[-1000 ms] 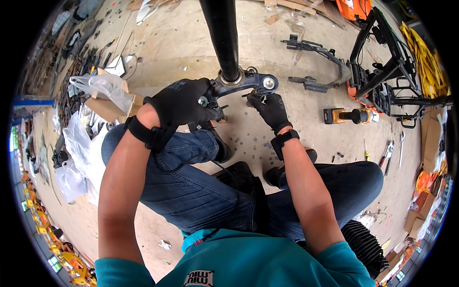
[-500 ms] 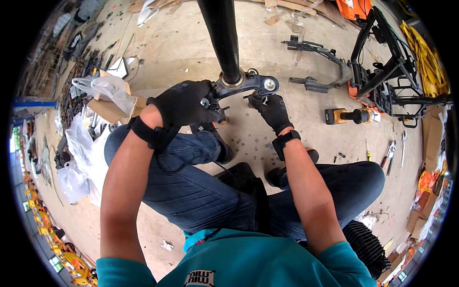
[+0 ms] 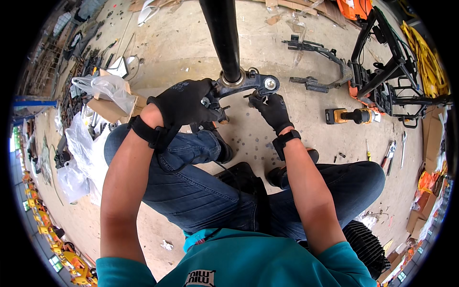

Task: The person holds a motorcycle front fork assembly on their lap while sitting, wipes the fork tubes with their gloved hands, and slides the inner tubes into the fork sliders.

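Note:
A thick black tube [image 3: 222, 36] comes down from the top edge into a metal collar and a dark two-armed fork crown [image 3: 248, 83]. A bolt head sits in the crown's right end. My left hand [image 3: 184, 103], in a black glove, is closed around the crown's left end and covers most of it. My right hand [image 3: 273, 111], gloved too, has its fingers bunched just under the right end. A small dark pin-like piece pokes out at its fingertips, and whether it belongs to the crown I cannot tell.
On the floor to the right lie a yellow-and-black power tool [image 3: 354, 116], a screwdriver [image 3: 367, 150], pliers [image 3: 391, 150] and a wrench [image 3: 403, 142]. Black metal frames [image 3: 382, 76] stand beyond. Plastic bags [image 3: 105, 91] and cardboard lie at left.
Almost nothing differs. Both hands keep their places at the crown, with only a very slight shift of tube and crown.

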A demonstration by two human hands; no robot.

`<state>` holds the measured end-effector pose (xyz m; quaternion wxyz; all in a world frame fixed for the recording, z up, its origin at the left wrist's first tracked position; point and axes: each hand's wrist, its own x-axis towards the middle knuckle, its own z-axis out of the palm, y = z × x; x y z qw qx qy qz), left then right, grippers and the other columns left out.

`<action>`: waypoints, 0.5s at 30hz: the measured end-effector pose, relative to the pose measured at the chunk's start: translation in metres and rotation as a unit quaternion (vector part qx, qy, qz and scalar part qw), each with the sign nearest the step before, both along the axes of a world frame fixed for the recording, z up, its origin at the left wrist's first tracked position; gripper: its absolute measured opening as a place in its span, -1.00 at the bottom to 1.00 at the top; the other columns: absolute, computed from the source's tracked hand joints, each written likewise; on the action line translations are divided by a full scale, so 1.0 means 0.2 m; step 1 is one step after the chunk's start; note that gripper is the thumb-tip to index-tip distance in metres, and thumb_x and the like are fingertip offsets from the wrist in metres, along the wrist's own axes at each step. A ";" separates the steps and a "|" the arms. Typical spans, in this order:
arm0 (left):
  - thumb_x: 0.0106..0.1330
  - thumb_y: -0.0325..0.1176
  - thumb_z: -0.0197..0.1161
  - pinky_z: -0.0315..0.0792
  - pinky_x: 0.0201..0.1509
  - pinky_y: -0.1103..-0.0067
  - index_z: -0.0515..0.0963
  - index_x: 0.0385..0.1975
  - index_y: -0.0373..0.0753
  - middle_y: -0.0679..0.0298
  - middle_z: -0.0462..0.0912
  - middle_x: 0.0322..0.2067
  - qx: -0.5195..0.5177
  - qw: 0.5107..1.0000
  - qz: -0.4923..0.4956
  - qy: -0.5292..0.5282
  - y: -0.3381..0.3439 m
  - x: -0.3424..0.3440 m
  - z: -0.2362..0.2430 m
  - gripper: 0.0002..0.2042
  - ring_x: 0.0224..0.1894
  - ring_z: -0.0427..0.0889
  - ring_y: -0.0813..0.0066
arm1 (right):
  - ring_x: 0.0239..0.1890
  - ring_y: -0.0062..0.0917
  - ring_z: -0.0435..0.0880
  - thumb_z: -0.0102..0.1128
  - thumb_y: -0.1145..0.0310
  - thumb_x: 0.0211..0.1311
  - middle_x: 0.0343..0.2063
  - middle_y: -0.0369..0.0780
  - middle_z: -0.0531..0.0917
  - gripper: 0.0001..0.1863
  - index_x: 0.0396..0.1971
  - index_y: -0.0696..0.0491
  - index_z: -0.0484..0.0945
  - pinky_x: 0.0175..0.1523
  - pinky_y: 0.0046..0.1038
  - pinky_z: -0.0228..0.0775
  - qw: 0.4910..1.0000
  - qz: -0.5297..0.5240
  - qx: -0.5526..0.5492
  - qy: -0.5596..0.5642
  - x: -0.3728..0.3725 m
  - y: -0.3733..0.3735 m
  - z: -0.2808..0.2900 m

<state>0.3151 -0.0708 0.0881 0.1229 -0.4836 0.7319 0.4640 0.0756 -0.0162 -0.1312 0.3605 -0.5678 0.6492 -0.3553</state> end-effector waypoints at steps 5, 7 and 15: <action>0.03 -0.22 0.36 0.43 -0.21 0.44 0.43 -0.13 -0.37 0.03 0.60 -0.37 -0.027 0.999 -0.007 0.041 0.00 0.03 -0.05 -0.53 -0.33 0.59 0.19 | -0.42 -0.27 0.63 0.40 0.10 -0.04 -0.47 -0.07 0.66 -0.56 -0.37 0.20 0.57 -0.27 -0.34 0.42 0.999 0.001 0.026 -0.020 0.01 0.00 0.04; 0.04 -0.22 0.36 0.43 -0.21 0.43 0.44 -0.13 -0.37 0.02 0.60 -0.37 -0.037 0.998 -0.011 0.043 0.00 0.03 -0.06 -0.54 -0.32 0.59 0.17 | -0.42 -0.28 0.64 0.40 0.11 -0.03 -0.48 -0.08 0.66 -0.57 -0.37 0.19 0.57 -0.28 -0.34 0.42 1.000 -0.005 -0.003 -0.013 0.01 0.00 0.01; 0.05 -0.22 0.36 0.43 -0.19 0.41 0.45 -0.12 -0.38 -0.01 0.60 -0.34 -0.049 0.998 -0.023 0.013 -0.01 0.02 -0.07 -0.54 -0.29 0.60 0.14 | -0.35 -0.39 0.61 0.41 0.21 -0.04 -0.40 -0.16 0.67 -0.63 -0.29 0.12 0.59 -0.20 -0.38 0.42 0.998 0.060 -0.019 -0.007 -0.03 -0.01 0.12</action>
